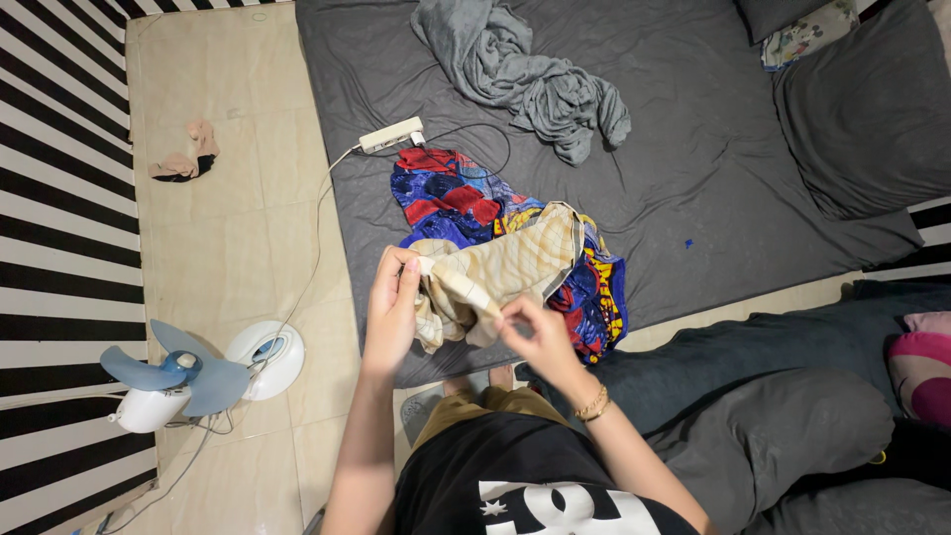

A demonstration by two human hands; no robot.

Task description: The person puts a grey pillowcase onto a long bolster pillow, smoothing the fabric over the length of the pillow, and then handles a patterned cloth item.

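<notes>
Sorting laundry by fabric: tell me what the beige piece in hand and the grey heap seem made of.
Beige garment: thin woven cloth, matte, faint check lines, folds limply, probably cotton. Grey heap: thicker soft fabric, matte, deep rounded folds, possibly jersey or fleece.

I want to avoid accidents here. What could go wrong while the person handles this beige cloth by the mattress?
1. The power strip and its cable lie close to the colourful cloth; pulling fabric might drag them.
2. The fan stands unguarded on the floor; the beige cloth, held by left hand and right hand, could possibly catch its blades.
</notes>
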